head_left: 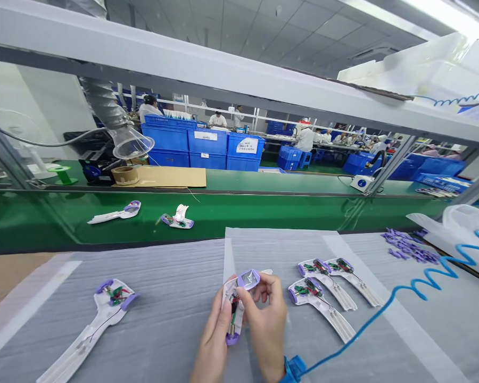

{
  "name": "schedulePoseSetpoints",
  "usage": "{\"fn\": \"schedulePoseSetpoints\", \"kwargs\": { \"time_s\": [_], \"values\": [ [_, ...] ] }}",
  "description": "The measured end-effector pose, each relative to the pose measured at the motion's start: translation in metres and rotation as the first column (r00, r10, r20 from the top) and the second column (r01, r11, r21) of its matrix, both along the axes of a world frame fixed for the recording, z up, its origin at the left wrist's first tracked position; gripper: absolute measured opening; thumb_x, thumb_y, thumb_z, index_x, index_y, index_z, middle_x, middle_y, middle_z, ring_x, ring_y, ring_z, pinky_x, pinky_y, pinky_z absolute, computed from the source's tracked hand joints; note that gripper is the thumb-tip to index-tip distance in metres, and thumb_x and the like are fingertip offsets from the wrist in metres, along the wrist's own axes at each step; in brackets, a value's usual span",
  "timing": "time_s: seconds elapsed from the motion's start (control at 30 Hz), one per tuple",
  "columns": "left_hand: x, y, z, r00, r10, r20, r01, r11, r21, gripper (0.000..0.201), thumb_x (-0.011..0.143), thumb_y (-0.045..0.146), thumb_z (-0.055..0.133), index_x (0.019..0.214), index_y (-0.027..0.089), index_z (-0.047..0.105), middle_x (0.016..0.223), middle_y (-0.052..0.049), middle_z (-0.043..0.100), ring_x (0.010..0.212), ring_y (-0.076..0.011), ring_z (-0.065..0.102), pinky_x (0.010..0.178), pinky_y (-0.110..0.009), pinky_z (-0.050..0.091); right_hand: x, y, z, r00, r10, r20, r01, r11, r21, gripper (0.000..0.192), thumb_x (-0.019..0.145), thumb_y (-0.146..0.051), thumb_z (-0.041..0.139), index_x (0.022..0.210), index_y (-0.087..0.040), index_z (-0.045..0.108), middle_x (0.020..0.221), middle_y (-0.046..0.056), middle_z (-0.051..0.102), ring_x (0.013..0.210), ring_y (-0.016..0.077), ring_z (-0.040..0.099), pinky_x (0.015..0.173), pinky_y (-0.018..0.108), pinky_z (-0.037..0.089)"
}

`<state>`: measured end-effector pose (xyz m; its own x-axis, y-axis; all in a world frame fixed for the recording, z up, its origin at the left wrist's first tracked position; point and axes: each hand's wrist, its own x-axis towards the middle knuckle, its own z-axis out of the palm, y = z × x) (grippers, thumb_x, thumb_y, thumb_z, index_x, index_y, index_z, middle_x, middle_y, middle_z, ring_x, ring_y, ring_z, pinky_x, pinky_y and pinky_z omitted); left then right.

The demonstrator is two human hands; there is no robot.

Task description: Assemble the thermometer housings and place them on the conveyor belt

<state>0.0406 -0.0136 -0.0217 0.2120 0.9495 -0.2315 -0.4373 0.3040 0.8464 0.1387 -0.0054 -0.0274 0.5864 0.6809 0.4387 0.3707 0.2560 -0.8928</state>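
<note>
Both my hands hold one white half-shell of a handheld device (239, 314), with purple end pieces, a circuit board and red, black and green wires inside. My left hand (215, 330) grips its left side, fingers closed around the edge. At the upper end, my right hand (265, 314) pinches the purple-framed piece with a shiny window (248, 279); its fingertips partly hide the wiring. A blue wrist strap (294, 368) circles my right wrist. To the right lie several similar open half-shells (323, 308), and another half-shell (91, 324) lies on the left.
A blue coiled cord (395, 292) runs across the right of the padded mat (163, 308). Small purple parts (411, 246) are piled at the back right. Beyond the mat, a green conveyor belt (263, 211) carries more half-shells (117, 213). A shelf beam (223, 64) crosses above.
</note>
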Motion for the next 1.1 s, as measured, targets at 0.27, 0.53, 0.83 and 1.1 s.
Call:
{"fn": "schedulePoseSetpoints", "kwargs": {
  "time_s": [0.27,0.53,0.83,1.1],
  "values": [
    [0.002,0.001,0.008,0.993,0.021,-0.116,-0.003,0.989,0.146,0.046,0.087,0.051,0.051,0.128,0.031,0.05,0.146,0.004,0.038,0.139,-0.0175,0.023,0.116,-0.027,0.018,-0.004,0.0,0.006,0.998,-0.04,0.051,0.036,0.995,0.094,0.03,0.074,-0.032,0.072,0.093,-0.017,0.053,0.078,-0.002,0.056,0.061,0.0119,0.049,0.058,0.024,0.041],
    [-0.002,0.001,0.01,0.972,0.067,-0.224,-0.016,0.975,0.221,0.047,0.089,0.055,0.042,0.131,0.033,0.044,0.145,0.004,0.037,0.138,-0.0194,0.024,0.114,-0.031,0.02,-0.011,-0.007,0.011,0.992,0.005,-0.125,0.008,0.995,0.103,0.033,0.074,-0.036,0.072,0.095,-0.019,0.052,0.08,-0.002,0.053,0.066,0.0127,0.047,0.061,0.025,0.041],
    [-0.008,0.006,0.011,0.953,0.026,-0.302,0.07,0.951,0.302,0.048,0.092,0.046,0.04,0.137,0.031,0.033,0.141,-0.001,0.037,0.132,-0.0221,0.03,0.111,-0.034,0.021,-0.01,-0.016,0.007,0.943,0.238,-0.231,-0.215,0.969,0.121,0.044,0.074,-0.048,0.07,0.101,-0.019,0.053,0.094,0.006,0.063,0.073,0.0162,0.051,0.064,0.027,0.039],
    [-0.014,0.013,0.018,0.945,-0.07,-0.319,0.235,0.825,0.514,0.032,0.092,0.038,0.043,0.123,0.028,0.045,0.129,-0.007,0.041,0.118,-0.0263,0.043,0.097,-0.036,0.038,0.0,-0.02,0.017,0.938,0.347,0.0,-0.346,0.936,0.066,0.032,0.078,-0.045,0.066,0.098,-0.021,0.058,0.091,0.002,0.058,0.07,0.0148,0.045,0.063,0.025,0.037]
  ]
}}
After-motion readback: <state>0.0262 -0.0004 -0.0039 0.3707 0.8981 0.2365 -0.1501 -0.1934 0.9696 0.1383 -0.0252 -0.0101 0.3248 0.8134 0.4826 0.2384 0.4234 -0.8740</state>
